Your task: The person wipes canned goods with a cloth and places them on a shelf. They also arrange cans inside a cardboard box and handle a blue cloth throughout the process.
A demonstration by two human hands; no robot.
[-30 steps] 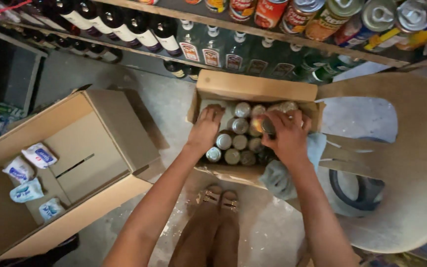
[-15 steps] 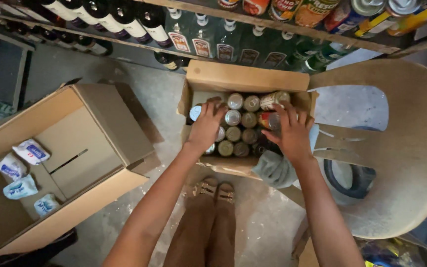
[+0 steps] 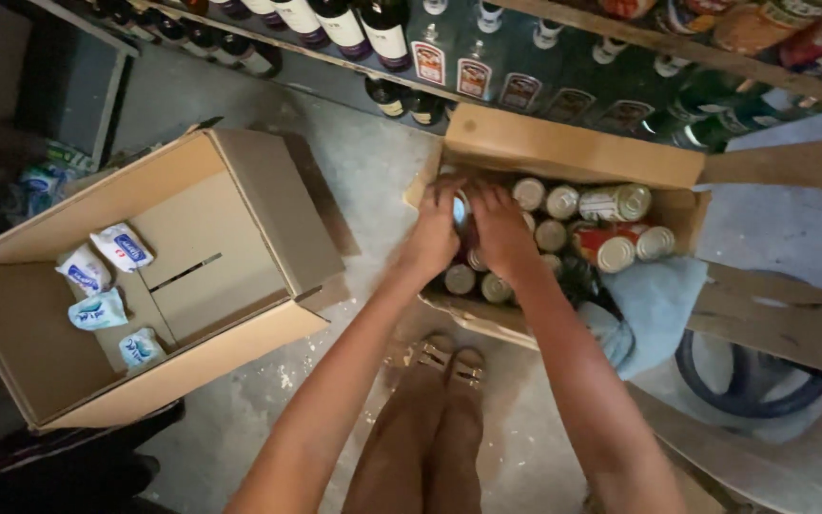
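Note:
A brown cardboard box (image 3: 563, 143) sits on the floor in front of me, packed with several tin cans. Most cans (image 3: 551, 234) stand upright; two larger ones (image 3: 615, 202) lie on their sides at the right. Both my hands are together at the box's left part. My left hand (image 3: 433, 238) and my right hand (image 3: 500, 227) close around one upright can (image 3: 459, 211), whose pale top shows between my fingers. My fingers hide the can's sides.
A bigger open cardboard box (image 3: 240, 200) at the left holds several small white and blue packets (image 3: 97, 276). A shelf of dark bottles (image 3: 387, 29) runs along the top. A beige plastic chair (image 3: 792, 324) and a blue cloth (image 3: 656, 303) are at the right. My sandalled feet (image 3: 444, 357) stand below the can box.
My hands were spread apart over the cans; they have come together on one can at the box's left side. The right hand moved left. The view has shifted too.

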